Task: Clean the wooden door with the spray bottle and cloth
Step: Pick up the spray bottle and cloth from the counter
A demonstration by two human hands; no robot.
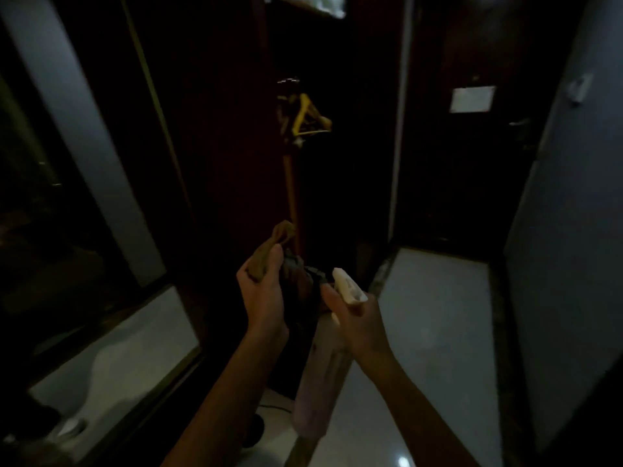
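The scene is very dark. My left hand (pixel 262 291) is closed around a crumpled brownish cloth (pixel 281 235), which sticks up above my fingers. My right hand (pixel 354 318) grips a spray bottle (pixel 318 375) by the neck; its white nozzle head (pixel 347 286) points left toward the cloth, and its pale body hangs down below my wrist. Both hands are close together in the middle of the view. A dark wooden door (pixel 215 146) stands open edge-on right in front of them.
A yellow hanger (pixel 308 116) and a wooden stick (pixel 290 183) sit by the door edge. Another dark door with a white notice (pixel 472 99) is at the far right. Grey walls (pixel 566 230) flank a pale tiled floor (pixel 435 315).
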